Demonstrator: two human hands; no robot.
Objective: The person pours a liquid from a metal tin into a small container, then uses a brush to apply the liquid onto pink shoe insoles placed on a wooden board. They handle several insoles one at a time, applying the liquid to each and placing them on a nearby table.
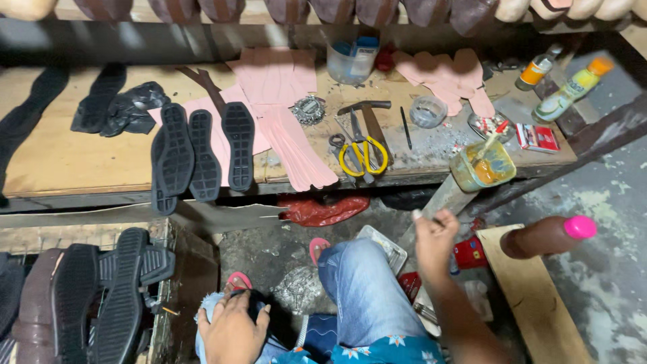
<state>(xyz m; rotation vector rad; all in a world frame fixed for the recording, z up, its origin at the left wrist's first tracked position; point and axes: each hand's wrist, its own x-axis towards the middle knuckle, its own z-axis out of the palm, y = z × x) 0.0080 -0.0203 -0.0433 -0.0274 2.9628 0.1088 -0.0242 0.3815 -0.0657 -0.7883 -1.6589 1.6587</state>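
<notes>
**A:** What's on your far left?

**B:** Three black soles (202, 155) lie tread-up on the workbench (67, 162), touching side by side. Below them, my left hand (232, 327) rests on the knee over a dark piece (255, 301). The fingers curl on it, but I can't tell whether they clamp it or only press it down.

**A:** And the middle?

**B:** The yellow-handled scissors (362, 156) are beside a hammer, untouched.

**A:** Your right side?

**B:** My right hand (435, 236) is raised, with thumb and fingers pinched together on a small pale stick (419, 216). Just above it, at the bench edge, is the amber pot (484, 168) with a stick standing in it.

**A:** Which step is this?

**B:** I judge it's between strokes: one hand steadies the piece while the other carries the tool. Any move towards that pot needs a clean, level approach, since it sits right at the edge.
</notes>
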